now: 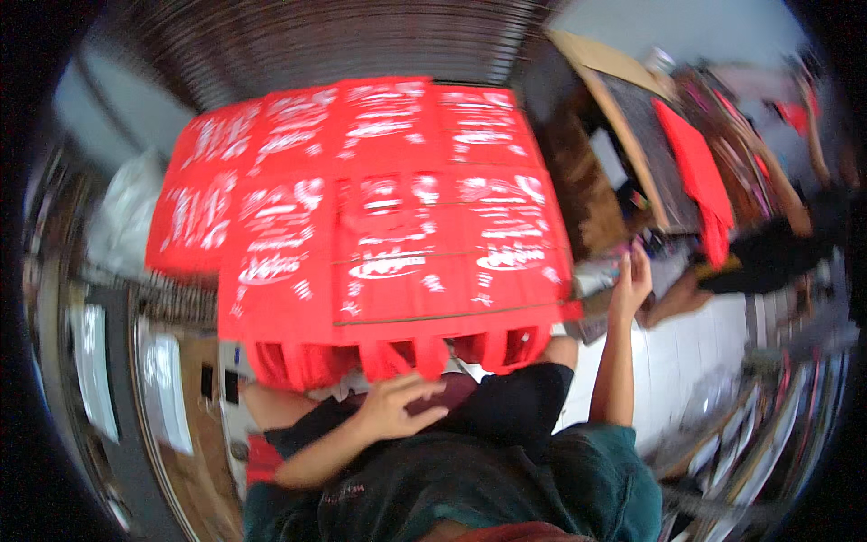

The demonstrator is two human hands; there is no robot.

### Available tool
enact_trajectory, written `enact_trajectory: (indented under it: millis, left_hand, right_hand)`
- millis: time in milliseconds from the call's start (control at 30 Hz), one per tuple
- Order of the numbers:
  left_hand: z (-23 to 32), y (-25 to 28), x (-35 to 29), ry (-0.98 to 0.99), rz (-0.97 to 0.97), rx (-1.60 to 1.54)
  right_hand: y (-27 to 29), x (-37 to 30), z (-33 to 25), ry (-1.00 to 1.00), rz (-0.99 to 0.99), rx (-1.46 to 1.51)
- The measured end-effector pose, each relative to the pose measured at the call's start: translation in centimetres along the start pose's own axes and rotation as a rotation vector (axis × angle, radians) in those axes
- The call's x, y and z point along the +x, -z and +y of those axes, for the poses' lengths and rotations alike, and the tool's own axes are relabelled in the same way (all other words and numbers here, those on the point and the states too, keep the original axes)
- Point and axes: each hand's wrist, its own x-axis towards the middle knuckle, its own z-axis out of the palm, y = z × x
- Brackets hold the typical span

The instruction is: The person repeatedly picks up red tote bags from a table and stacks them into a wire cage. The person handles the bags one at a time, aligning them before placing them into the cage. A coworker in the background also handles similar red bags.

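Several red fabric bags [388, 217] with white printing lie flat side by side before me. Their looped handles [384, 354] hang over the near edge, above my lap. Below those handles my left hand [402, 406] hovers over my lap, fingers spread and holding nothing. Off to the right of the bags, my right hand [635, 282] is raised, its fingers pointing up and away. They look apart with nothing plainly in them, though the hand is slightly blurred.
A wooden cabinet [587, 194] stands to the right, and a dark-topped table [637, 135] bears a red bag [694, 167]. Another person [786, 239] works at the far right. A clear plastic bundle [126, 217] sits at left. A corrugated shutter [361, 45] closes the back.
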Motion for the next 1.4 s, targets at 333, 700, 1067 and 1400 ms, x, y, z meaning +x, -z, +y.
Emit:
enact_trajectory:
  millis: [333, 700, 1067, 1400]
  left_hand:
    - [-1.8, -4.4, -3.6, 0.232, 0.074, -0.119]
    - [2.1, -4.9, -2.2, 0.351, 0.109, -0.073]
    - [2.7, -5.4, 3.2, 0.196, -0.015, -0.101]
    - [12.2, -12.9, 30.6, 0.408, -0.272, -0.571]
  right_hand:
    - [14.1, 18.2, -2.4, -0.313, 0.286, 0.895]
    - [13.8, 27.5, 3.7, -0.581, 0.303, 1.133]
    - [9.6, 26.0, 2.8, -0.600, 0.367, 0.888]
    - [0.6, 2.6, -8.6, -0.472, 0.497, 0.846]
